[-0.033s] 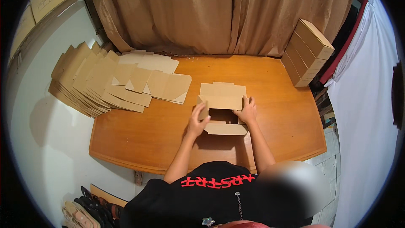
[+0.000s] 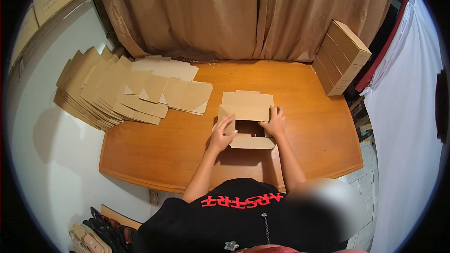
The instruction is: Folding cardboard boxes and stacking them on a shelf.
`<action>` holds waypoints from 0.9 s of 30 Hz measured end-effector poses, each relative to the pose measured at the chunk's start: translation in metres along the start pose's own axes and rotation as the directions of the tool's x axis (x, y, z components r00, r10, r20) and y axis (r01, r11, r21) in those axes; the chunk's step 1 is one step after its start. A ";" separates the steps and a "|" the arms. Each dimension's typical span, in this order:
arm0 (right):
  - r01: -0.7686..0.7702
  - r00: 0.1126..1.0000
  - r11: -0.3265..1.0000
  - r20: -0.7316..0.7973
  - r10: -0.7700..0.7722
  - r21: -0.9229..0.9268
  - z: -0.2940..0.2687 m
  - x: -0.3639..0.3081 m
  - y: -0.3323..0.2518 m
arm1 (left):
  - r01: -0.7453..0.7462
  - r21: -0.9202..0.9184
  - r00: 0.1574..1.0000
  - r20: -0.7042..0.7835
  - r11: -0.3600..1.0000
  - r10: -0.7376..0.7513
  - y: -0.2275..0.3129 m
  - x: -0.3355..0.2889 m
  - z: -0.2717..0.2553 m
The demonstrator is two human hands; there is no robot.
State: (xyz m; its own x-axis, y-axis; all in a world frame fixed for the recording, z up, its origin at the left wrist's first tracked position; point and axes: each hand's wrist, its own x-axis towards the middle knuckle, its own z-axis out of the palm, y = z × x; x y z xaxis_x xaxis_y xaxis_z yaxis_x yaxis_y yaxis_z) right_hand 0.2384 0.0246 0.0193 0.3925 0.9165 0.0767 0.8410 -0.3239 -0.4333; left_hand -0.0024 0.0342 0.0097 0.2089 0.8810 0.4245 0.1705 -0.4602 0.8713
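Note:
An open brown cardboard box (image 2: 248,107) stands on the table in front of me, its long lid flap raised on the far side. A near flap (image 2: 253,142) sticks out toward me, and the dark hollow of the box shows between. My left hand (image 2: 221,135) grips the box's left end, with fingers and thumb against the small side flap (image 2: 228,124), which tilts inward. At the right end, my right hand (image 2: 275,122) is closed on the wall, thumb toward the opening and fingers on the outer side.
Flat cardboard blanks (image 2: 108,89) lie in a leaning, overlapping pile on the table's (image 2: 154,154) left. Several closed boxes (image 2: 340,61) stand stacked at the far right corner. Behind the table hangs a brown curtain (image 2: 201,14); a white cloth (image 2: 398,112) hangs on the right.
My left hand has moved slightly to the right, tipping the left side flap further inward over the opening. My right hand has stayed in place.

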 end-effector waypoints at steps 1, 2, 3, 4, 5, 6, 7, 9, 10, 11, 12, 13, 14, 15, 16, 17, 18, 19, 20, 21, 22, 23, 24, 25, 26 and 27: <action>-0.007 1.000 1.000 0.002 0.007 0.000 0.000 0.000 0.001 | -0.005 0.205 0.991 0.135 0.979 -0.023 0.007 -0.001 0.002; -0.010 1.000 1.000 -0.019 0.010 0.015 0.001 0.000 0.002 | -0.039 0.399 0.963 0.261 0.916 -0.073 0.010 -0.002 0.003; -0.012 0.999 1.000 -0.039 0.013 0.029 0.001 0.000 0.003 | -0.037 0.398 0.961 0.266 0.917 -0.076 0.009 -0.001 0.003; -0.016 0.999 0.999 -0.031 0.017 0.028 0.002 0.000 0.003 | -0.019 0.421 0.948 0.296 0.907 -0.118 0.007 0.000 0.002; -0.001 0.999 1.000 -0.054 0.001 0.006 0.003 -0.001 0.003 | -0.001 0.444 0.932 0.325 0.896 -0.160 0.005 0.001 0.002; 0.014 0.997 1.000 -0.077 -0.015 -0.016 0.004 -0.002 0.003 | -0.016 0.455 0.928 0.338 0.890 -0.155 0.003 0.001 0.002; 0.014 0.997 1.000 -0.071 -0.015 -0.017 0.005 -0.002 0.003 | -0.011 0.456 0.928 0.337 0.890 -0.161 0.003 0.002 0.002; 0.018 0.995 0.998 -0.098 -0.024 -0.061 0.005 -0.003 0.004 | -0.043 0.509 0.894 0.405 0.860 -0.195 0.003 0.004 0.002; 0.019 0.995 0.998 -0.093 -0.025 -0.062 0.006 -0.003 0.004 | -0.039 0.510 0.893 0.403 0.859 -0.199 0.003 0.004 0.002; 0.018 0.996 0.998 -0.091 -0.023 -0.053 0.006 -0.003 0.003 | -0.055 0.531 0.887 0.415 0.846 -0.203 0.003 0.003 0.002; 0.016 0.996 0.999 -0.090 -0.020 -0.045 0.006 -0.004 0.003 | -0.072 0.551 0.881 0.427 0.831 -0.206 0.004 0.003 0.002; 0.014 0.996 0.999 -0.088 -0.018 -0.045 0.007 -0.004 0.003 | -0.071 0.551 0.880 0.428 0.832 -0.209 0.004 0.003 0.002; 0.012 0.996 0.998 -0.093 -0.017 -0.055 0.007 -0.004 0.003 | -0.074 0.565 0.872 0.436 0.822 -0.221 0.005 0.003 0.002; 0.008 0.995 0.998 -0.098 -0.015 -0.064 0.008 -0.004 0.004 | -0.077 0.579 0.865 0.444 0.812 -0.234 0.006 0.004 0.003; 0.007 0.995 0.998 -0.095 -0.014 -0.064 0.007 -0.004 0.003 | -0.075 0.580 0.864 0.444 0.811 -0.237 0.005 0.004 0.003; 0.004 0.996 0.998 -0.089 -0.009 -0.060 0.006 -0.005 0.002 | -0.069 0.574 0.864 0.444 0.816 -0.239 0.005 0.005 0.002; 0.001 0.997 0.998 -0.082 -0.005 -0.056 0.006 -0.005 0.001 | -0.062 0.568 0.863 0.443 0.821 -0.241 0.004 0.005 0.002; 0.000 0.997 0.998 -0.079 -0.005 -0.056 0.003 -0.006 0.000 | -0.059 0.568 0.862 0.443 0.821 -0.245 0.002 0.005 0.002; -0.003 0.999 1.000 -0.054 0.002 -0.025 -0.001 -0.006 -0.002 | -0.022 0.492 0.879 0.424 0.871 -0.217 -0.002 0.004 0.000; -0.007 1.000 1.000 -0.029 0.007 0.006 -0.002 -0.006 -0.003 | 0.013 0.410 0.896 0.400 0.912 -0.192 -0.005 0.003 -0.003; -0.012 0.999 1.000 -0.030 0.012 0.006 0.001 -0.001 0.004 | 0.030 0.330 0.910 0.381 0.943 -0.163 -0.007 0.003 -0.005; -0.009 0.999 0.985 -0.039 0.016 0.173 0.008 0.007 0.015 | 0.028 0.329 0.909 0.384 0.944 -0.161 -0.014 0.002 -0.006; -0.003 0.999 0.942 -0.048 0.020 0.335 0.013 0.014 0.028 | -0.033 0.218 0.956 0.290 0.975 -0.032 -0.020 0.000 -0.007; -0.004 0.999 0.942 -0.045 0.020 0.335 0.015 0.021 0.037 | -0.104 0.114 0.981 0.177 0.988 0.083 -0.026 -0.002 -0.008; 0.003 0.999 0.853 -0.032 0.017 0.522 0.014 0.027 0.049 | -0.158 0.125 0.979 0.151 0.979 0.139 -0.025 -0.005 -0.009; 0.007 1.000 0.727 -0.022 0.011 0.687 0.014 0.031 0.060 | -0.160 0.121 0.978 0.155 0.980 0.140 -0.024 -0.008 -0.008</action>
State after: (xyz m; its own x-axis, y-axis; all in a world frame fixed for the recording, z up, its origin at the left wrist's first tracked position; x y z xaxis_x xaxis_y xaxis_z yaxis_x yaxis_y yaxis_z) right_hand 0.2957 0.0372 -0.0171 0.4095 0.9077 0.0918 0.3586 -0.0676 -0.9311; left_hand -0.0159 0.0393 -0.0128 0.3771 0.7801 0.4993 0.2501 -0.6048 0.7561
